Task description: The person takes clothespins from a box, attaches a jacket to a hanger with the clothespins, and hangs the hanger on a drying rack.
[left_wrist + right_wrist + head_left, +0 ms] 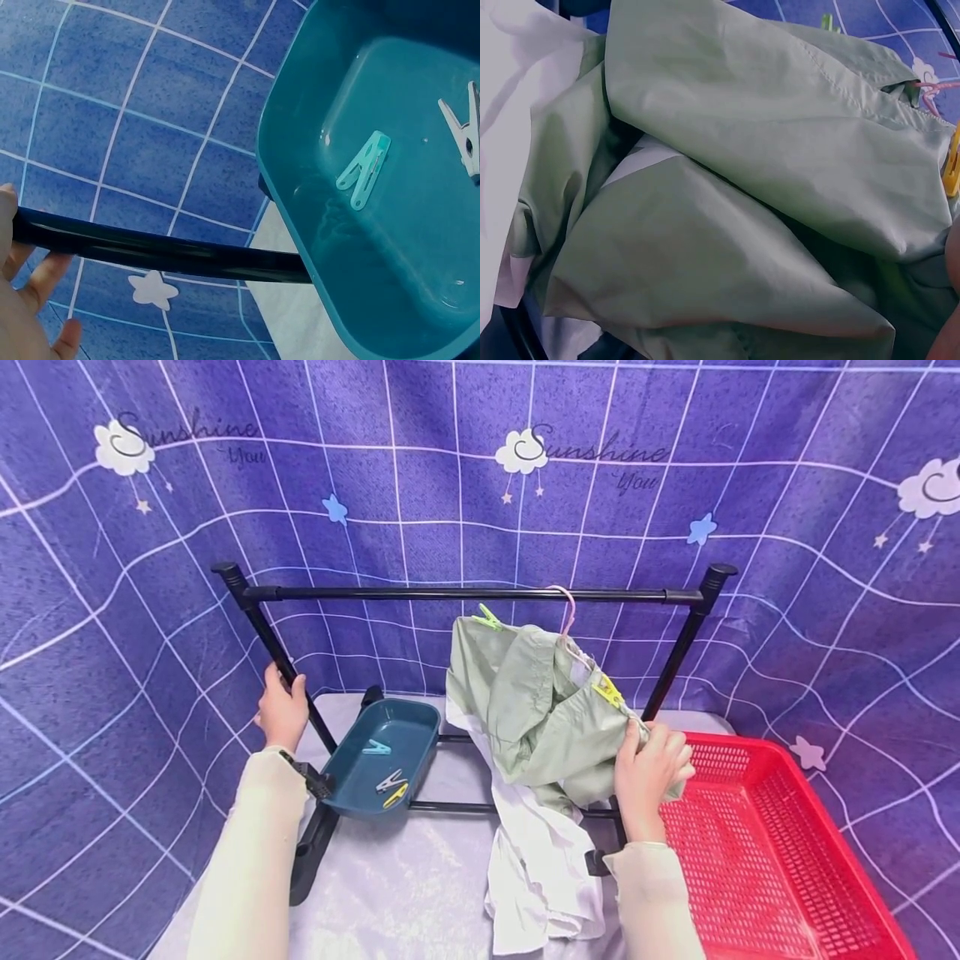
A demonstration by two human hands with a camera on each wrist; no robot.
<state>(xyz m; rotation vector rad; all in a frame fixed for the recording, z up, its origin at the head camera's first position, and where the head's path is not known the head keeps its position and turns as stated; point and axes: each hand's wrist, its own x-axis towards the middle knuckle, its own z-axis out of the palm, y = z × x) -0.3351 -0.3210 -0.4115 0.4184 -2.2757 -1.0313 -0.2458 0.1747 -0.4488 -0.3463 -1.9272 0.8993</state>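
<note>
A pale green garment (517, 702) hangs in folds from a pink hanger (567, 618), hooked over the black rack's top bar (420, 594). A green clothespin (487, 617) sits at its left upper edge and a yellow clothespin (607, 691) at its right. My right hand (651, 772) pinches the garment's right edge just below the yellow clothespin; only a bit of that hand shows in the right wrist view. My left hand (283, 710) grips the rack's left post (165, 247), fingers partly hidden behind it. White cloth (536, 868) hangs beneath the green garment.
A blue-green tray (435, 727) stands by the left post, with a light blue clothespin (366, 171), a white one (390, 782) and a yellow one (395, 795) in it. A red perforated basket (810, 852) is at the right. A purple grid-patterned curtain (420, 485) stands behind.
</note>
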